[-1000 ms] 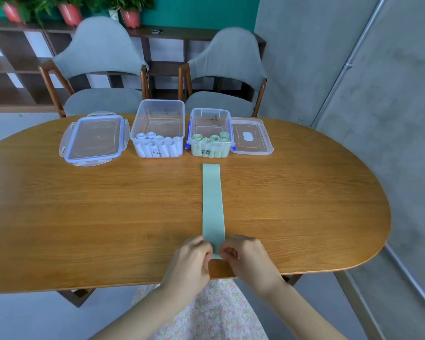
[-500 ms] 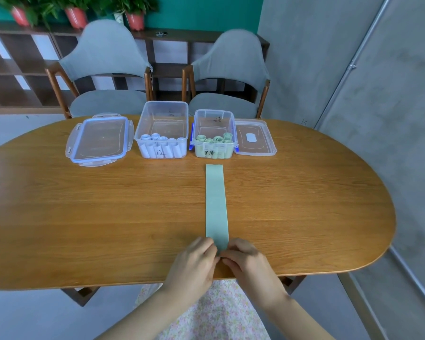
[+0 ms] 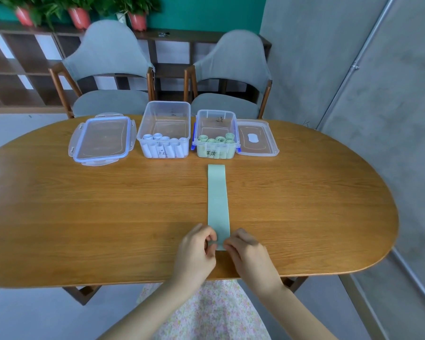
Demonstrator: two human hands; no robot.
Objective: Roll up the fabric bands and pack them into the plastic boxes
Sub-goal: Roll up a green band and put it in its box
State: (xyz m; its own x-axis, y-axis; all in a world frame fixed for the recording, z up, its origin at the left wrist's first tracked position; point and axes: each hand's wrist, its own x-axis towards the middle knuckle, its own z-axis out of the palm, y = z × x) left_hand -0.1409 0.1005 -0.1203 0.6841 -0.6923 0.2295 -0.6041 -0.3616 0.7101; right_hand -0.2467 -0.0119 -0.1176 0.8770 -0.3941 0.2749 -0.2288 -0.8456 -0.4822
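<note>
A flat pale-green fabric band [image 3: 217, 202] runs lengthwise up the frame's centre on the smooth wooden bench [image 3: 108, 212], both hands, left hand [image 3: 197, 251] and right hand [image 3: 248, 253], pinching its lower end.

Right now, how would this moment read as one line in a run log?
step: starting roll | left hand: pinches green fabric band near end | right hand: pinches same end | band: flat on table
</note>
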